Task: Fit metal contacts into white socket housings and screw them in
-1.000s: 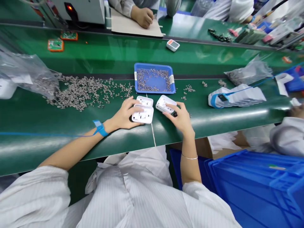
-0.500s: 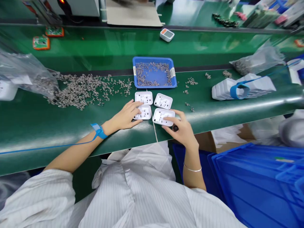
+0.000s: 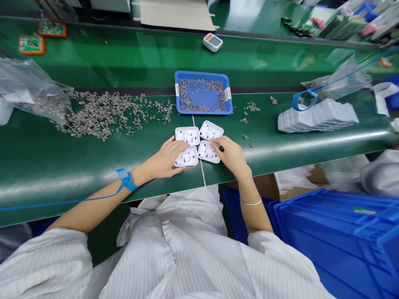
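Note:
Four small white plastic casings, open side up, lie in two rows on the green bench. My left hand (image 3: 170, 158) rests with outstretched fingers across the near left casing (image 3: 189, 157), its fingertips close to the far left casing (image 3: 187, 135). At the near right casing (image 3: 208, 153), my right hand (image 3: 231, 155) is closed round a thin tool with a black end (image 3: 221, 148); its exact kind does not show. The far right casing (image 3: 211, 129) sits tilted just beyond these fingers. Small dark parts show inside the casings.
A blue tray (image 3: 202, 74) of small metal parts stands behind the casings. A heap of metal parts (image 3: 102, 114) spreads leftward beside a plastic bag (image 3: 34, 91). At right lie stacked white trays (image 3: 318, 117) and a blue strap (image 3: 307, 99). Blue bins (image 3: 336, 236) stand below.
My right hand has moved up and left, and the near right casing has turned. The left casings and my left hand sit slightly nearer me. The blue strap at right has shifted up.

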A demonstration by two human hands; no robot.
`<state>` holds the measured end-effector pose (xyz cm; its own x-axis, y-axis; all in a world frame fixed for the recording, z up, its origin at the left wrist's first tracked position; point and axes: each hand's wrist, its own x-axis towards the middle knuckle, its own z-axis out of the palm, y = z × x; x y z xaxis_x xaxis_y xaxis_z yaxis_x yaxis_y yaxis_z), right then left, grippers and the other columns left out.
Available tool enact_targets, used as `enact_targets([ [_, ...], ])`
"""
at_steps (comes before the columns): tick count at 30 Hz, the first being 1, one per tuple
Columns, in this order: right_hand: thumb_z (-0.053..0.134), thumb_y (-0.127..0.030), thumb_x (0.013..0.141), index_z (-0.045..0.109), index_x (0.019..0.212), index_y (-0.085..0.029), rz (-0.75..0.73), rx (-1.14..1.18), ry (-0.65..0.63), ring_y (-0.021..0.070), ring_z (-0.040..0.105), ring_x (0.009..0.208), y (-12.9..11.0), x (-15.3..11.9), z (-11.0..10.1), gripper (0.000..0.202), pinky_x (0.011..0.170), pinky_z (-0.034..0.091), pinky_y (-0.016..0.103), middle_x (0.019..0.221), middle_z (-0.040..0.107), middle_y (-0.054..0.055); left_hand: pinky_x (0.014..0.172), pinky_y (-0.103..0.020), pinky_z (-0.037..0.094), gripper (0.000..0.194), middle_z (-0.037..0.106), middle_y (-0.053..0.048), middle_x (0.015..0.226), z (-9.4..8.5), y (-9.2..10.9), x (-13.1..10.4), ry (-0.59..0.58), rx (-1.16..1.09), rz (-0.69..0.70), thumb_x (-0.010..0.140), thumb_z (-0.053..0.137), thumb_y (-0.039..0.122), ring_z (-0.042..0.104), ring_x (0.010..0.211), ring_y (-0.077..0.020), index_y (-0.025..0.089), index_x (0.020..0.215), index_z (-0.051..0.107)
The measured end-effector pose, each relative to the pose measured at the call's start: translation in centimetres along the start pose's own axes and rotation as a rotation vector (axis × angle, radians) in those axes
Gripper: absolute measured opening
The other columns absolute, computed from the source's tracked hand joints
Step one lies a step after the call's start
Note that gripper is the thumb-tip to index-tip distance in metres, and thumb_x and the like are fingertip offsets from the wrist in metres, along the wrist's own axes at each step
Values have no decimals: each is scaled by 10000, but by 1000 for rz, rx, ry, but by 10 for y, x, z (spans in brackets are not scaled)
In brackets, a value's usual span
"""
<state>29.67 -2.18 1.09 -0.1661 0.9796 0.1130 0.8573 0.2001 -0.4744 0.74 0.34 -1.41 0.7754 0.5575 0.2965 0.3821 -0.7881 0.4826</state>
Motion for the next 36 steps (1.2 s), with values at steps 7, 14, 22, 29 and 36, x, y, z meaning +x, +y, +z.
enact_targets([
  [7,552,-309,986,743,1096,-227,-19,10,203,232,687,1014,26,55,-34,235,936,537,390,1089,751,55,1261,-686,180,812,429,-188,1524,-4,2,-9,23,-30,-6,942,629,608,342,1488,-392,205,1551,275],
  [14,511,-257,981,754,1143,-258,-40,-347,42,254,664,962,63,121,-39,292,740,459,342,1161,707,79,1259,-700,167,817,363,-196,1564,-4,5,-8,47,-47,-22,946,615,620,281,1516,-406,228,1566,255],
  [22,543,-240,974,782,1106,-283,-165,-423,-72,246,668,948,71,139,-37,276,683,412,330,1127,713,61,1251,-705,206,837,364,-204,1562,-1,6,-9,44,-32,-28,966,589,606,280,1514,-411,215,1595,199],
  [29,562,-202,964,780,1124,-302,-205,-326,-72,241,684,994,75,141,-40,288,728,445,327,1128,733,37,1258,-699,194,802,345,-186,1577,0,6,-10,41,-39,-31,981,581,575,254,1527,-403,247,1601,192],
  [36,602,-313,965,786,1036,-251,-187,-296,-5,256,693,1002,77,140,-39,207,749,480,337,1088,751,57,1261,-690,186,838,344,-200,1580,-1,5,-8,49,-58,-34,966,578,622,258,1528,-393,234,1596,185],
])
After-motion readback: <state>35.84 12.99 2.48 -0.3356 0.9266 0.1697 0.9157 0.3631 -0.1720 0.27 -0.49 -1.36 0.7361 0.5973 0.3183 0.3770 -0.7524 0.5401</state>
